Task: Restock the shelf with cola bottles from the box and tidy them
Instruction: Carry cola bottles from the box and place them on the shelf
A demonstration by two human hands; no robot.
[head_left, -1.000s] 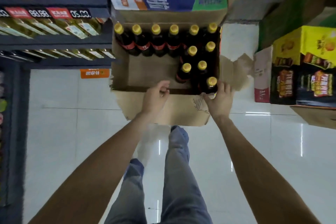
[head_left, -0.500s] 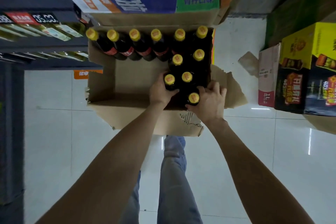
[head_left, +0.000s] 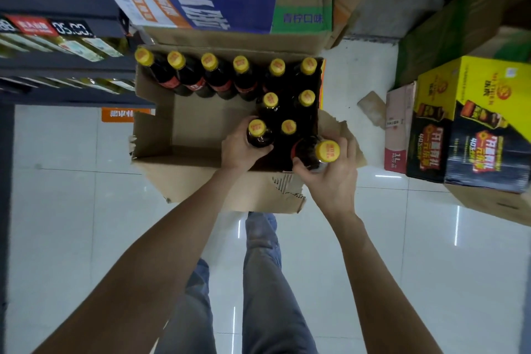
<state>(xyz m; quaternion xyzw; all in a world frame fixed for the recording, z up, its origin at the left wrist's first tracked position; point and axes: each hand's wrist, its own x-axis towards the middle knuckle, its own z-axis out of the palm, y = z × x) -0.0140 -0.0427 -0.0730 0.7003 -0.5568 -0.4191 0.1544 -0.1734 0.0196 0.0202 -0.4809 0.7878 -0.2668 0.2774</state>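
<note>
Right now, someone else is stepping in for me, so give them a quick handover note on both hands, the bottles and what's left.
Left hand grips a cola bottle that stands in the cardboard box.
Right hand grips another bottle at the box's near right corner, raised and tilted.
Nine more yellow-capped bottles stand in the box: six along the far wall, three on the right side.
Done: the box's near left part is bare.
Left: carry both bottles to the shelf on the left, then the rest, and tidy.
</note>
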